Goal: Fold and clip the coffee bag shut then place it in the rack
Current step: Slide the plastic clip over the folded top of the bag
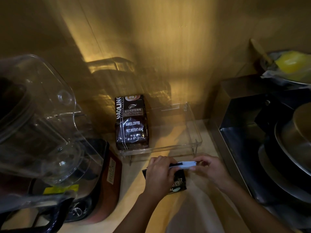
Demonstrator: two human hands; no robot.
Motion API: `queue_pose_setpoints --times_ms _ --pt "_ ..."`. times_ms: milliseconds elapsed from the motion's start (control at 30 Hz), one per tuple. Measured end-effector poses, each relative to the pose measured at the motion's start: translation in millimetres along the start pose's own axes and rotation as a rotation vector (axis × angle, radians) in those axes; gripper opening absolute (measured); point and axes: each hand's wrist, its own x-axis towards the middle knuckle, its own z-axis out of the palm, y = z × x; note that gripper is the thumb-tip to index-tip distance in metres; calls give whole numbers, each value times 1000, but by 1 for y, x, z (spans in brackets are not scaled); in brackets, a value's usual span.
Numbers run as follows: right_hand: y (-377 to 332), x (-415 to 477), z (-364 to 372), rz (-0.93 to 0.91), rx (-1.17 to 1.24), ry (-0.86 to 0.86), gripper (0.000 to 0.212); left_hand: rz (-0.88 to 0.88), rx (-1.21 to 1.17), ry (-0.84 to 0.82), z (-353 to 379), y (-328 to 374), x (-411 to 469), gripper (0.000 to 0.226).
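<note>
A small black coffee bag (pixel 179 183) lies on the pale counter in front of me, its top edge under a white clip (pixel 186 165). My left hand (pixel 159 174) covers the bag's left part and grips its top. My right hand (pixel 207 167) pinches the clip's right end. Just beyond stands a clear acrylic rack (pixel 193 130). A larger dark coffee bag (pixel 132 122) printed BAKED COFFEE stands in the rack's left side; the right side of the rack holds nothing.
A blender with a clear jug (pixel 38 125) and a red-brown base (pixel 107 179) fills the left. A steel unit with stacked metal pans (pixel 286 148) is on the right. A yellow item (pixel 292 62) sits on a tray at the far right. A wooden wall stands behind.
</note>
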Motion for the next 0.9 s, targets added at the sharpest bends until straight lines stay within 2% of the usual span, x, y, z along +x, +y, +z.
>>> queue_pose_setpoints --times_ms 100,200,300,467,600,800,900 --pt "2 0 3 -21 -8 45 30 -45 -39 1 -2 -1 5 3" --pt "0 1 15 -41 -5 6 28 -51 -35 -16 0 0 9 12" --pt "-3 4 29 -74 -33 29 37 -67 -4 -11 6 5 8 14" --pt "-1 10 39 -114 -62 49 44 -94 -60 141 10 8 6 13" --pt "1 12 44 -76 -24 -1 36 -125 -101 191 12 9 3 11" --pt "-1 18 43 -68 -187 -67 26 -144 -146 199 15 13 3 11" --pt "1 18 46 -106 -195 -50 22 -149 -139 175 16 18 5 10"
